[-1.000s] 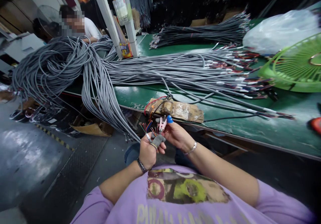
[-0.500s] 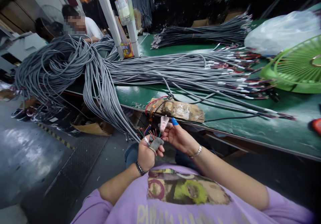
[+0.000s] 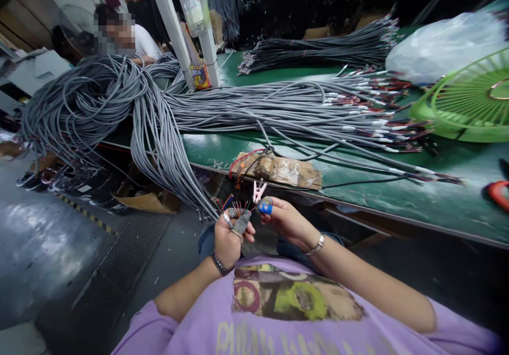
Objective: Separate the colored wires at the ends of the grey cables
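Note:
My left hand (image 3: 228, 241) is closed around the end of a grey cable (image 3: 227, 219), with grey covers on its thumb and a finger. Thin coloured wires (image 3: 240, 206) fan upward from between those fingers. Just to the right, my right hand (image 3: 287, 221) pinches thumb and finger together. Blue tape wraps its thumb, and a grey cover shows on a fingertip. What lies in the pinch is too small to make out. A pale pink clip (image 3: 259, 191) sits right above these fingertips, close to the bench edge; whether the hand touches it is unclear.
A worn wooden block (image 3: 284, 170) lies at the front edge of the green bench (image 3: 214, 151). Behind it runs a large bundle of grey cables (image 3: 246, 108), draping off to the left. A green fan (image 3: 473, 98) and a plastic bag (image 3: 445, 47) stand right. One person (image 3: 145, 42) sits far left.
My right thumb has bent down and closed against the finger, where it pointed up before. The pink clip now shows its two arms spread upward. My left hand keeps its hold on the cable.

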{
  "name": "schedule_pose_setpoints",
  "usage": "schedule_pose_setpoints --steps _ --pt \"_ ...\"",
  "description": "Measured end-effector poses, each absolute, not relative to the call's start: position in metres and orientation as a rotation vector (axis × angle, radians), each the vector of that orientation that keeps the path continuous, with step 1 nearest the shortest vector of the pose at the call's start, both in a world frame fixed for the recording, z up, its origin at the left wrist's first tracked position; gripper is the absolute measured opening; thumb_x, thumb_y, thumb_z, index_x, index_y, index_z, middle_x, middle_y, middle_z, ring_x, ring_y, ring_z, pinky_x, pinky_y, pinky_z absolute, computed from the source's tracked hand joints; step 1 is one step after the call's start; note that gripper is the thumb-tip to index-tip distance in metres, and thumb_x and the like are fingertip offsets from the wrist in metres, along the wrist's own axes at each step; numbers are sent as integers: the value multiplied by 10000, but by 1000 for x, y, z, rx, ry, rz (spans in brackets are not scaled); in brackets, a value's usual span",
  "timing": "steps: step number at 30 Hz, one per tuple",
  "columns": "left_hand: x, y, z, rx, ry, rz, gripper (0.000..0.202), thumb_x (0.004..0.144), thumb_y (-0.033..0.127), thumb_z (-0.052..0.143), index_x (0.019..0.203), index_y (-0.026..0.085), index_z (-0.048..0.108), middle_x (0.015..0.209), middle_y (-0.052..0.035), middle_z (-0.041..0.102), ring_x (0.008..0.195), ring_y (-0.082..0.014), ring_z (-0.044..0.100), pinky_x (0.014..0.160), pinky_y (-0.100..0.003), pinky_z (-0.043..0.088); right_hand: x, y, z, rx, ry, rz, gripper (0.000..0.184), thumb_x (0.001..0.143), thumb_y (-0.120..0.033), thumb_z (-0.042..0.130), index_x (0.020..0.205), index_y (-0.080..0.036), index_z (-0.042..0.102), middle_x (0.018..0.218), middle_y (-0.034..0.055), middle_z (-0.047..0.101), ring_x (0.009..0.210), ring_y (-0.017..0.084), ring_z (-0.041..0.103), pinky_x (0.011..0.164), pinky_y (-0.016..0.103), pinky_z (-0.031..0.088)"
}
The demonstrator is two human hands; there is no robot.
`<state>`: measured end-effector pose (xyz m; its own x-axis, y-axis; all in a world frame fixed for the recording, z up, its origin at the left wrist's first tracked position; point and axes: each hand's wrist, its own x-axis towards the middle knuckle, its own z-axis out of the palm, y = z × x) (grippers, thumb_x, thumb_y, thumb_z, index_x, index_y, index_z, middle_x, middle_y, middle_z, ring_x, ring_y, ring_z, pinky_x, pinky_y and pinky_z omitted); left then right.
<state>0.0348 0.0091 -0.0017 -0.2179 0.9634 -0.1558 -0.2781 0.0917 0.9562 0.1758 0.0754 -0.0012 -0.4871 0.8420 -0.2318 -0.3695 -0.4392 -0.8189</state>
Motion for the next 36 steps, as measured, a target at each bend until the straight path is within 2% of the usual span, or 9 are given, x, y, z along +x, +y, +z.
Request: schedule_pose_setpoints --steps 6,10,14,17,23,25,28,32,36 --pt "35 10 -2 813 1267 1381 385 743 513 704 775 155 564 548 7 653 373 -82 553 348 -166 280 172 71 1 -770 -897 2113 334 575 -367 853 726 -167 633 653 -19 578 556 94 465 563 255 379" --pt "36 10 -4 846 1293 1359 393 735 514 711 728 153 554 536 2 646 381 -84 559 360 -170 309 169 69 2 -786 -952 2020 364 589 -408 848 742 -171 618 641 -27 563 559 97 449 554 253 348" --pt "35 10 -6 841 1249 1370 353 740 465 727 817 159 571 562 6 661 398 -95 573 374 -177 342 170 70 2 -842 -1024 1945 352 621 -428 828 711 -170 607 594 -40 534 528 91 416 545 255 327" --pt "31 10 -6 865 1138 1364 372 737 433 738 953 156 615 665 -25 708 415 -99 582 379 -185 335 169 70 0 -812 -969 2030 355 616 -420 832 700 -168 595 575 -37 542 523 93 445 549 253 340" --pt "23 6 -3 847 985 1305 330 699 418 768 877 150 699 809 -85 744 506 -122 615 497 -234 448 172 78 -10 -753 -791 2174 260 682 -343 789 724 -169 601 600 -22 583 520 90 472 543 238 398" --pt "23 5 -2 862 1003 1364 312 706 417 763 880 163 712 834 -86 749 535 -131 622 547 -259 477 174 86 -13 -772 -652 2166 232 748 -387 726 759 -182 618 659 -11 604 545 98 493 569 253 453" --pt "25 5 -2 928 1021 1428 269 738 403 742 874 172 726 854 -88 755 563 -143 632 574 -273 484 175 97 -13 -755 -593 2186 311 827 -497 626 801 -188 646 758 28 655 625 117 560 614 260 501" --pt "31 12 -3 976 997 1467 221 768 361 728 893 179 725 876 -75 758 591 -142 643 602 -268 484 169 107 -10 -710 -675 2154 356 807 -517 661 843 -164 680 816 58 691 633 120 583 574 237 504" --pt "35 19 -10 965 980 1452 261 765 366 730 922 159 713 909 -89 756 587 -136 638 568 -252 467 161 109 -7 -655 -614 2164 347 819 -497 658 853 -154 693 773 58 696 593 127 584 489 228 478"
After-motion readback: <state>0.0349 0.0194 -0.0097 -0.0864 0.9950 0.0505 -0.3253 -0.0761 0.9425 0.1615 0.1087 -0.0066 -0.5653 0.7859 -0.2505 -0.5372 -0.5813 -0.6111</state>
